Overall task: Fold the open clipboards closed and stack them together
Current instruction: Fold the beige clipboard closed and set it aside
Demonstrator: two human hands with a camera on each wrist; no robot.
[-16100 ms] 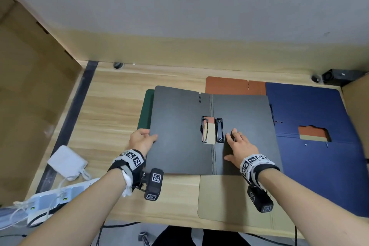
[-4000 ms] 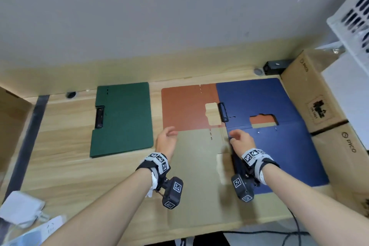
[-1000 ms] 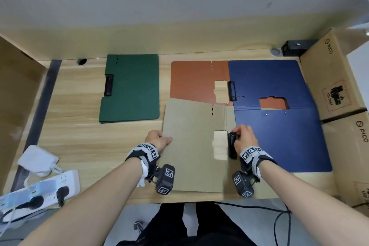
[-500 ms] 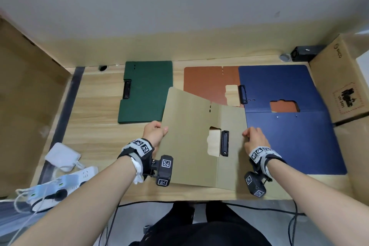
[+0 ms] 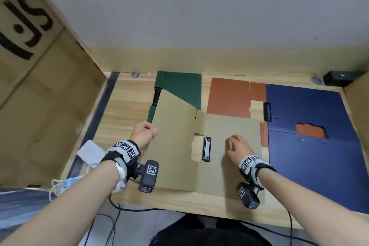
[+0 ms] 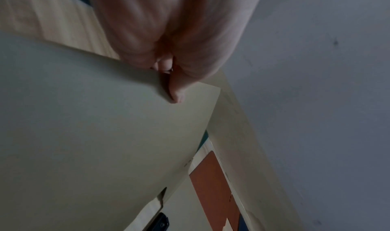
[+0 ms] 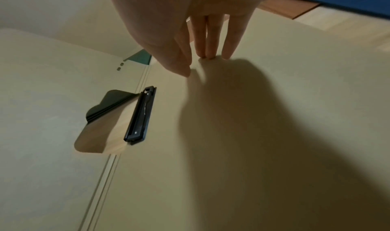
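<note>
**Tan clipboard half lifted, ready to fold shut**

Lying at the near middle of the table [image 5: 123, 110]: the tan clipboard [image 5: 229, 146], open, right panel flat, left cover raised along the hinge crease. Pinching the outer edge of that raised cover, thumb on top and fingers curled beneath: the left hand [image 5: 142, 134]. Pressing the flat panel down with straight fingertips, nothing gripped: the right hand [image 5: 237, 147]. Fixed just right of the crease, beside a cut-out in the cover: a black metal clip [image 5: 207, 149].

Probably light and stiff, judging by how the cover stays flat with only an edge pinch; thin board, smooth face, likely to slide on the wood unless held down. Best hold: the free long edge of the cover, far from the hinge, with the other palm steadying the base. Cut-out apparently meant to drop over the clip, so some alignment needed on closing.

Around it: a green clipboard [image 5: 183, 88], already closed, at the back left, its near corner hidden behind the raised cover — the likely base for a stack. At the back middle an orange clipboard [image 5: 227, 96], open, partly under the tan one and under a large blue clipboard [image 5: 311, 146], also open, on the right. Cardboard boxes [image 5: 40, 86] walling the left side and the right edge, limiting swing room. A white charger [image 5: 89, 151] and cables at the left edge, clear of the fold.
</note>
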